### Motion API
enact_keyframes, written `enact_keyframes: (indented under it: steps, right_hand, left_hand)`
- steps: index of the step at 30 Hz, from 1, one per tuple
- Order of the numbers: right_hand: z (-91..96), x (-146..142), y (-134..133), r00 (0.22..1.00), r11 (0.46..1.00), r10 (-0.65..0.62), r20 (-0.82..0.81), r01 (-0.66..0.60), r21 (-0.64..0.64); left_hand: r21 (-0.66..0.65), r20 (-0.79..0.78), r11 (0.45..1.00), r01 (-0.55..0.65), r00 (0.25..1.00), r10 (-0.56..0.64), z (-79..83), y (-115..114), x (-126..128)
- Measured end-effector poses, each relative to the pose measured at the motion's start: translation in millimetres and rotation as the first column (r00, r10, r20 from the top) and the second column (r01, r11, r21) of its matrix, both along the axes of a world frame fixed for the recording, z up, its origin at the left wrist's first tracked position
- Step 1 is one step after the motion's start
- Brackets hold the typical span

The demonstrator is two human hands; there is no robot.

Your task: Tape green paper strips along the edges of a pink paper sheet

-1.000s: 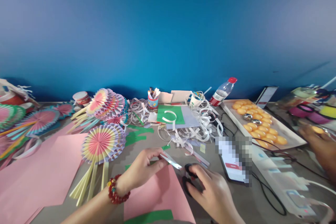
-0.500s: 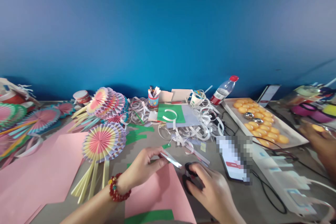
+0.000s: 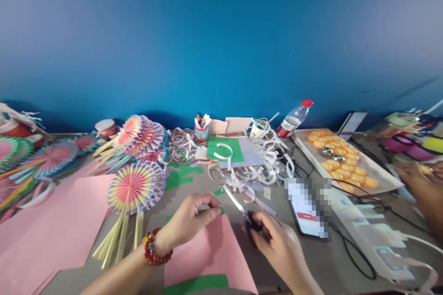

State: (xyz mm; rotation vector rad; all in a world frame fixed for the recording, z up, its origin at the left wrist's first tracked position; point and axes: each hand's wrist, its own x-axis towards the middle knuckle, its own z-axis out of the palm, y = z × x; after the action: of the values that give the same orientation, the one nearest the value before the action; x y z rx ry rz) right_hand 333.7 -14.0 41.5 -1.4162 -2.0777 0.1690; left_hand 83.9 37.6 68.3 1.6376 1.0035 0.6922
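My left hand (image 3: 192, 221), with a red bead bracelet at the wrist, pinches a small green paper piece (image 3: 212, 211) between thumb and fingers, above the top edge of a pink paper sheet (image 3: 211, 258). My right hand (image 3: 280, 249) grips the black handles of a pair of scissors (image 3: 242, 209). Their blades point up and left, away from the left hand, over the grey table. A green sheet (image 3: 197, 283) lies at the pink sheet's near edge.
Folded paper fans (image 3: 136, 189) lie to the left on pink sheets (image 3: 51, 226). White paper strips (image 3: 252, 166), a pen cup (image 3: 201, 132), a bottle (image 3: 294, 120), a phone (image 3: 308, 214), cables and a tray of orange rounds (image 3: 341, 161) fill the back and right. Another person's hand (image 3: 420, 184) is at the far right.
The scissors have swung away from my left hand; the blades now point up and left, clear of the fingers. My left hand stays pinched in place. The other person's hand shifted slightly.
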Motion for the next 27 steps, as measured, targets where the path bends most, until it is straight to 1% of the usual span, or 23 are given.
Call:
enact_keyframes:
  steps: [4,6,9,11,13,16,17,20,23,25,27]
  right_hand:
    - [-7.3,14.6,5.5,0.989,0.990,-0.134,0.060,0.132,0.040]
    - [-11.1,23.8,6.5,0.975,0.979,-0.201,0.093,0.197,0.045]
    - [-16.7,34.1,4.7,0.954,0.962,-0.273,0.124,0.273,0.020]
    - [-19.7,37.4,2.6,0.946,0.954,-0.298,0.127,0.300,0.002]
    - [-21.8,38.6,0.7,0.946,0.953,-0.301,0.120,0.304,-0.007]
    - [-22.7,39.7,-0.8,0.952,0.957,-0.287,0.106,0.291,-0.019]
    - [-22.6,40.4,-1.0,0.955,0.959,-0.277,0.106,0.282,-0.030]
    - [-22.5,42.7,-0.3,0.965,0.965,-0.237,0.115,0.248,-0.089]
    - [-23.8,44.1,3.9,0.968,0.958,-0.202,0.150,0.227,-0.174]
    - [-24.8,43.7,9.8,0.962,0.952,-0.172,0.214,0.218,-0.213]
    - [-24.8,42.1,18.1,0.940,0.953,-0.133,0.315,0.209,-0.219]
  left_hand:
    - [0.057,-0.060,0.998,0.003,0.998,0.001,3.1,-1.8,-2.0]
    - [0.104,-0.101,0.995,-0.005,0.995,0.016,1.9,-1.4,-2.0]
    - [0.166,-0.170,0.986,0.011,0.985,0.017,-6.6,3.2,1.2]
    - [0.194,-0.223,0.979,0.063,0.975,-0.019,-16.3,8.1,5.1]
    - [0.265,-0.309,0.956,0.126,0.950,-0.039,-26.7,12.0,8.6]
    - [0.426,-0.440,0.882,0.204,0.898,0.005,-38.0,11.1,9.6]
    - [0.457,-0.471,0.860,0.225,0.882,0.020,-40.2,8.4,8.8]
    - [0.465,-0.549,0.837,0.289,0.836,0.016,-44.8,-5.7,4.9]
    - [0.448,-0.620,0.809,0.381,0.784,-0.026,-51.4,-23.2,3.4]
    - [0.445,-0.660,0.779,0.443,0.750,-0.050,-57.0,-32.4,3.8]
    - [0.444,-0.686,0.751,0.488,0.725,-0.066,-60.9,-37.3,3.6]
